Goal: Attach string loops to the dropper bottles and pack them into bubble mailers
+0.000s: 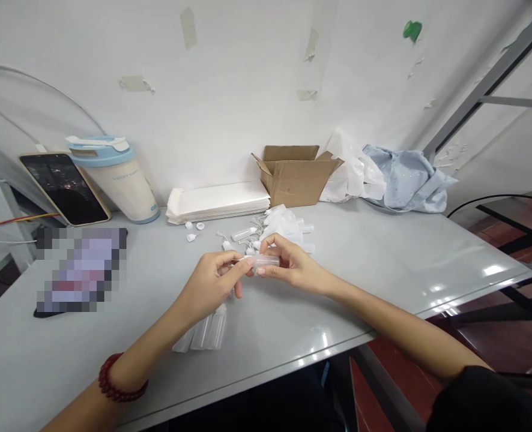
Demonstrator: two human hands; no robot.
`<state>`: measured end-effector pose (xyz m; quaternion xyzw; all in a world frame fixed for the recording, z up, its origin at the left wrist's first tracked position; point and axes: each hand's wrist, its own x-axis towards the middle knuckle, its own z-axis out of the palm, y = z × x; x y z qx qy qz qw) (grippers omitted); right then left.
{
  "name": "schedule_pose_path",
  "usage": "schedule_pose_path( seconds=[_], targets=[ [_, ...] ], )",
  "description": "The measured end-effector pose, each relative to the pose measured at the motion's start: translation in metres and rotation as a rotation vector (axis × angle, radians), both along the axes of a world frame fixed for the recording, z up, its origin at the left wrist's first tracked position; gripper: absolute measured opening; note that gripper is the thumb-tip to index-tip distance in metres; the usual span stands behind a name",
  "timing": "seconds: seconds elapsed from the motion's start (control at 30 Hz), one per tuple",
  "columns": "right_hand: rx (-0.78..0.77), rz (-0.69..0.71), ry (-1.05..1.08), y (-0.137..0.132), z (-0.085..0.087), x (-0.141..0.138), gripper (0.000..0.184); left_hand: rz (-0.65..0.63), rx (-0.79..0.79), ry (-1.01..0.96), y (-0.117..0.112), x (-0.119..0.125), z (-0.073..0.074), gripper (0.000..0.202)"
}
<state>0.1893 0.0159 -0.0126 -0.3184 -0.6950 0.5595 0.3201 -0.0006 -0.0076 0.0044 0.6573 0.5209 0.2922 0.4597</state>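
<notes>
A red bead bracelet [117, 379] circled the left wrist. The left hand [214, 282] pinched what seemed a small white tip [244, 260], touching the mouth of a clear bottle [268, 261] gripped in the closed right hand [293, 265], both above the table [383, 258]. Seating the tip looked the step in hand; it called for straight alignment.

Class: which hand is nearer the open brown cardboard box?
Right. The right hand lies straight before the open brown cardboard box; the left hand, sharing a small clear plastic bottle, sits further left.
</notes>
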Motion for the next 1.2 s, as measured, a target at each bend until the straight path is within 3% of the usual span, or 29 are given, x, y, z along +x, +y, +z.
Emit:
schedule_pose_path(
  seconds=[0.17, 0.3, 0.43, 0.63, 0.8, 0.97, 1.2],
  targets=[
    [0.395, -0.139, -0.205, 0.002, -0.007, 0.002, 0.023, 0.058, -0.15, -0.155, 0.004, -0.002, -0.002, 0.039],
    [0.679, -0.153, -0.258, 0.003, -0.013, 0.002, 0.023, 0.038, -0.248, -0.239, 0.005, -0.004, -0.003, 0.037],
    [0.794, -0.131, -0.24, 0.003, -0.015, 0.003, 0.026, 0.026, -0.26, -0.254, 0.005, -0.004, -0.005, 0.039],
    [0.592, -0.138, -0.189, 0.003, -0.009, 0.005, 0.025, -0.019, -0.179, -0.227, 0.004, -0.005, -0.005, 0.035],
    [0.275, -0.14, -0.124, 0.001, -0.002, 0.004, 0.023, -0.024, -0.037, -0.122, 0.0, -0.002, 0.0, 0.031],
    [-0.057, -0.092, 0.041, 0.004, -0.006, 0.005, 0.028, -0.011, 0.173, 0.003, -0.005, 0.002, -0.003, 0.027],
    [-0.256, -0.049, 0.133, 0.009, -0.007, 0.003, 0.029, -0.036, 0.325, 0.09, -0.006, 0.001, -0.009, 0.023]
  ],
)
